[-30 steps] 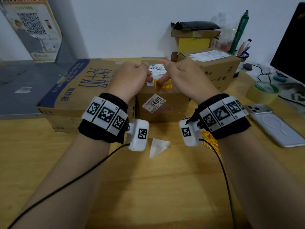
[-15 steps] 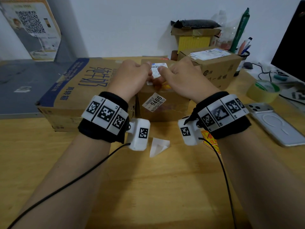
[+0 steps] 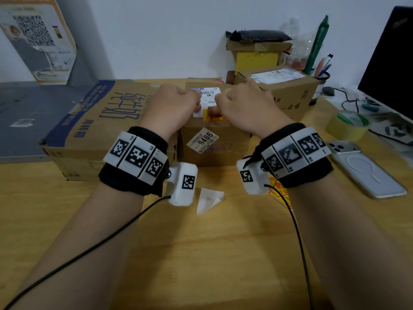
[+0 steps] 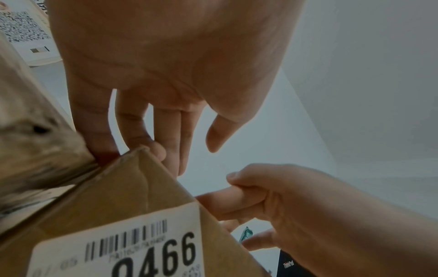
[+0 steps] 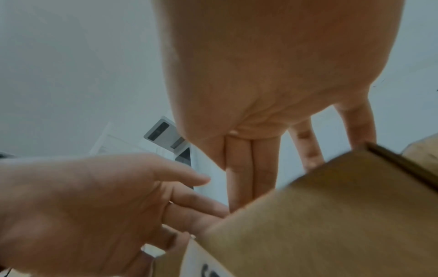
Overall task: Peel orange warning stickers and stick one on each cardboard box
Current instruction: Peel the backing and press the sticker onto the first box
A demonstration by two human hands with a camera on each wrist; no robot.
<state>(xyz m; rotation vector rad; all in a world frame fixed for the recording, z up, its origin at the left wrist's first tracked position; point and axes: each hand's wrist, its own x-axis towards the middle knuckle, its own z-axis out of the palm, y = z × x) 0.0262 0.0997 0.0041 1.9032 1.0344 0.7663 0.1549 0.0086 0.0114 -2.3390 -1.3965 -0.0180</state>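
Observation:
A small cardboard box (image 3: pixel 214 148) with a "9466" label stands in the middle of the desk. An orange warning sticker (image 3: pixel 214 118) lies on its top near the front edge, partly under my fingers. My left hand (image 3: pixel 176 104) and right hand (image 3: pixel 241 104) both rest on the box top, fingers straight, and press on the sticker and the white shipping label (image 3: pixel 209 95). The left wrist view shows my left fingers (image 4: pixel 170 142) reaching over the box corner (image 4: pixel 140 168). The right wrist view shows my right fingers (image 5: pixel 251 168) straight down on the box (image 5: pixel 331 215).
A large flat cardboard box (image 3: pixel 100 121) lies at the left and another box (image 3: pixel 288 95) at the back right. More orange stickers (image 3: pixel 279 193) lie under my right wrist, with white backing paper (image 3: pixel 209 200) nearby. A phone (image 3: pixel 366 171), a tape roll (image 3: pixel 346 125) and a monitor (image 3: pixel 391 63) stand at the right.
Both hands stay on the middle box. Half a second ago the fingers covered the orange sticker; they have slid back and it shows again.

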